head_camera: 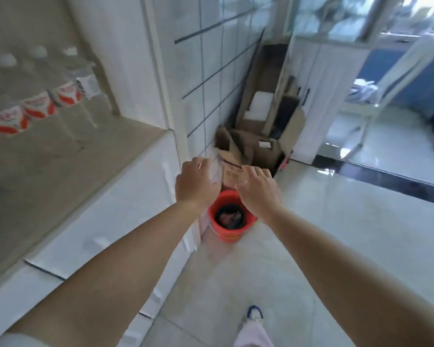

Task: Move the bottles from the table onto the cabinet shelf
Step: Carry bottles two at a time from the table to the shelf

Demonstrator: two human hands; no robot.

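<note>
Cabinet shelf (68, 156) with clear, red-labelled bottles (39, 106); both hands' fingers spread, nothing gripped, left hand (196, 184), right hand (258, 190)

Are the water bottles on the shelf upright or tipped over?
Upright: the water bottles stand in a row on the shelf, white caps up, red labels level.

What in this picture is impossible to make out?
- Bottles on the shelf: head view, labels blurred, row cut off by the left edge.
- Left hand: something clear and blurred at the fingers; unidentifiable.
- Red bucket: dark contents, partly hidden by the right hand.
</note>
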